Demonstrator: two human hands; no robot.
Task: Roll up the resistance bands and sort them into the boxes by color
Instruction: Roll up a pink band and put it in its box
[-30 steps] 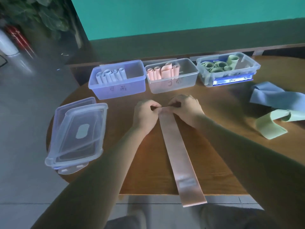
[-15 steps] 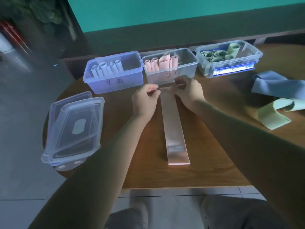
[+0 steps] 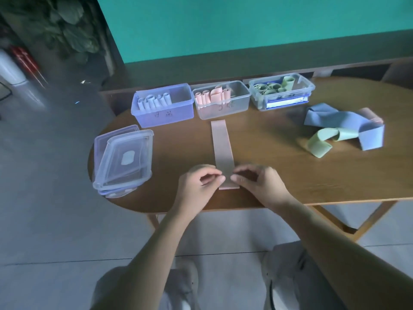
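A pink resistance band [image 3: 221,146] lies flat and straight on the wooden table [image 3: 279,175], running from the middle box toward me. My left hand [image 3: 199,184] and my right hand [image 3: 257,182] pinch its near end from either side. Three boxes stand in a row at the back: a blue box [image 3: 165,115] with rolled pale blue bands, a clear box [image 3: 223,108] with rolled pink bands, and a clear box [image 3: 281,97] with rolled green bands. Loose blue bands [image 3: 339,124] and a green band [image 3: 321,142] lie in a heap at the right.
Stacked clear box lids [image 3: 123,157] sit at the table's left end. A pink band end [image 3: 371,115] peeks from behind the heap. The table's near edge runs just below my hands; a grey floor and a plant lie to the left.
Both hands have come from the band's far end by the boxes back to its near end. The band now lies wholly on the table instead of hanging over the edge.
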